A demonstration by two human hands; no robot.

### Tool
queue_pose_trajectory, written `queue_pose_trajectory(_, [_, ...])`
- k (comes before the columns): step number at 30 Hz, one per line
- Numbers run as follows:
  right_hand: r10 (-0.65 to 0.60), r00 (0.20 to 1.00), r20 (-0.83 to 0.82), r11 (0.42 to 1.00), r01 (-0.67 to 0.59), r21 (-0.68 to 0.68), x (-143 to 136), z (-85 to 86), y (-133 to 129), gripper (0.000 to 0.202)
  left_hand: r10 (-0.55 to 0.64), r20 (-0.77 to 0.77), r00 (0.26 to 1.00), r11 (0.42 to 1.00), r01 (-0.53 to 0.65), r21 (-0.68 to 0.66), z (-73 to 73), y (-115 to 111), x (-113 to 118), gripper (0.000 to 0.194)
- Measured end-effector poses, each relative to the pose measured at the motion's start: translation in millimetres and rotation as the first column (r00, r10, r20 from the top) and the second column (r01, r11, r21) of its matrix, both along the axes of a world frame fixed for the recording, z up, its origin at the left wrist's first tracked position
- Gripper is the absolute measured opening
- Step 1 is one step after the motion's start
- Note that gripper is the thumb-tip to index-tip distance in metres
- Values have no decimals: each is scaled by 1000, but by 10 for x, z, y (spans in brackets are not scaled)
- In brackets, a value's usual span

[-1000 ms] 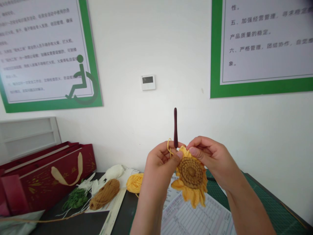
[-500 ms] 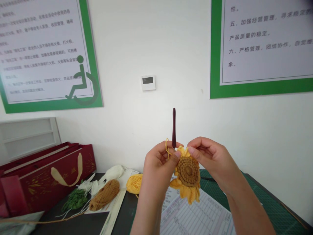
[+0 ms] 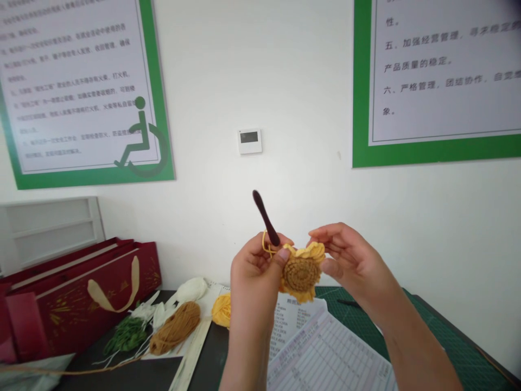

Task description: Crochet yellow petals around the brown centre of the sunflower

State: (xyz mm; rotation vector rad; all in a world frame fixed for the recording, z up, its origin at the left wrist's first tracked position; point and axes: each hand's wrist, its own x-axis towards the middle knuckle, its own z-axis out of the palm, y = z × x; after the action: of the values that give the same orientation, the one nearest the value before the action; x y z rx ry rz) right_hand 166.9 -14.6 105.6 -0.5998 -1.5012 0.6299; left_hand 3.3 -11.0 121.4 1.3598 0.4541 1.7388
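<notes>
A crocheted sunflower [image 3: 301, 274], brown in the middle with yellow petals, is pinched at its left edge by the thumb and fingers of my left hand [image 3: 256, 271]. A dark crochet hook [image 3: 266, 217] sticks up at that hand, handle end upward and leaning left; its tip is hidden. A loop of yellow yarn [image 3: 266, 244] stands by the fingers. My right hand [image 3: 348, 255] is at the flower's right edge, thumb and fingers spread apart, the thumb close to the petals. Whether the thumb touches them I cannot tell.
Below lie printed sheets [image 3: 334, 353] on a green cutting mat [image 3: 431, 336]. To the left are brown yarn [image 3: 176, 327], green yarn [image 3: 125, 334], white yarn [image 3: 191, 289], a yellow ball [image 3: 221, 310] and a red gift bag [image 3: 97, 298]. A wall stands behind.
My right fingers have come off the top petals and spread apart. The flower has tilted and moved slightly left with my left hand, and the hook now leans left instead of standing upright.
</notes>
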Motion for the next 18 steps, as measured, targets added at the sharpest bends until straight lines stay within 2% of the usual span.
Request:
queue_pose_trajectory(2, [-16, 995, 95, 993, 4, 117, -14, 4, -43, 24, 27, 48, 998, 996, -31, 84, 6, -34, 20, 20])
queue_pose_trajectory(4, [-130, 983, 132, 947, 84, 309, -72, 13, -104, 16, 30, 87, 996, 982, -45, 182, 22, -74, 39, 26])
queue_pose_trajectory(6, [-310, 943, 119, 813, 198, 547, -151, 28, -173, 24, 6, 124, 992, 962, -40, 271, 43, -97, 46, 28])
queue_pose_trajectory(8, [-445, 890, 98, 670, 258, 696, -223, 43, -239, 29, -35, 162, 986, 941, -22, 336, 59, -95, 44, 27])
queue_pose_trajectory(10, [-518, 851, 89, 592, 282, 755, -270, 43, -289, 29, -76, 196, 978, 926, -4, 378, 64, -75, 40, 26])
queue_pose_trajectory(14, [-602, 791, 112, 519, 281, 807, -311, -48, -305, 26, -136, 250, 959, 915, 25, 403, 45, -30, 48, 24])
queue_pose_trajectory(16, [-616, 782, 94, 511, 306, 804, -324, -124, -284, 26, -158, 259, 953, 913, 41, 405, 29, -14, 49, 24])
queue_pose_trajectory(18, [-597, 800, 59, 537, 344, 770, -335, -189, -263, 27, -175, 262, 949, 910, 55, 410, 11, 0, 42, 23])
